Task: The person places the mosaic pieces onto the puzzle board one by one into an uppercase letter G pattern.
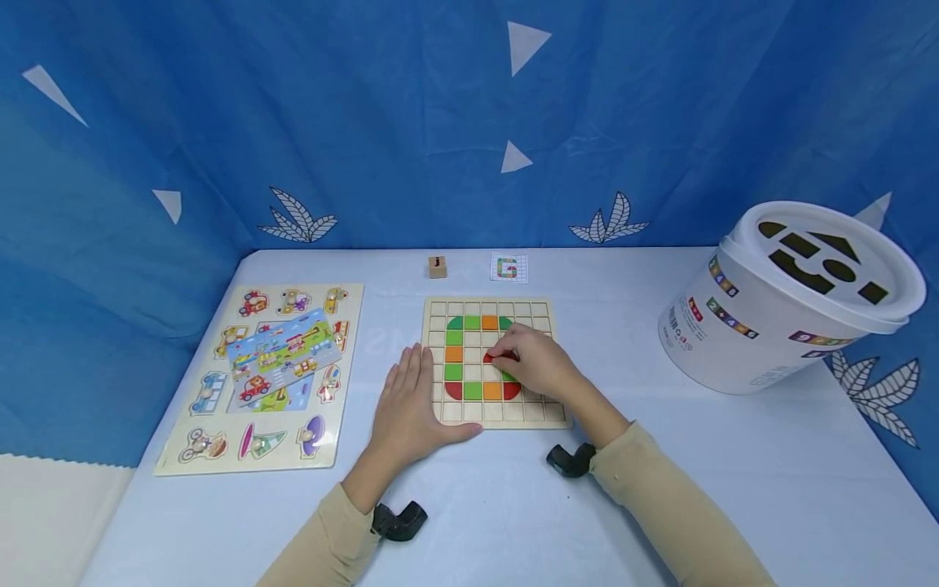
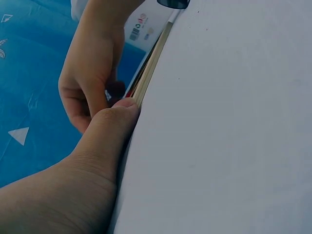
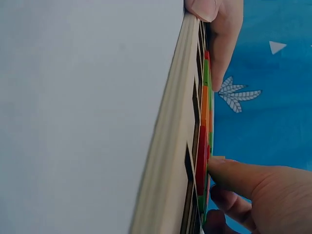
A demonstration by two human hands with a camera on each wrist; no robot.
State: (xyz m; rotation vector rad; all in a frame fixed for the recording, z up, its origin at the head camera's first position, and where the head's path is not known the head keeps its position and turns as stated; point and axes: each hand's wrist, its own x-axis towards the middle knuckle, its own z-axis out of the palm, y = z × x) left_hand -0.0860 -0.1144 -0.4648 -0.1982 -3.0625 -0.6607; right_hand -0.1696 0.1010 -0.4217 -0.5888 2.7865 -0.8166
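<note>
A wooden grid board (image 1: pixel 539 414) lies on the table, with green, orange and red tiles forming a rounded, G-like outline. My right hand (image 1: pixel 541 363) is over the right part of the board and pinches a small red tile (image 1: pixel 487 358) near the outline's middle. Its fingers hide some cells. Flat along the board's left edge rests my left hand (image 1: pixel 409 412), fingers straight, with the thumb (image 2: pixel 109 124) against the front edge. In the right wrist view, the right thumb (image 3: pixel 239 175) and fingers meet at the tiles' surface.
Behind the board are a small wooden block (image 1: pixel 437 267) and a card (image 1: pixel 509 267) picturing a coloured G. A vehicle puzzle board (image 1: pixel 172 456) with picture cards (image 1: pixel 282 359) on it lies at the left. A white lidded bucket (image 1: pixel 734 326) stands at the right.
</note>
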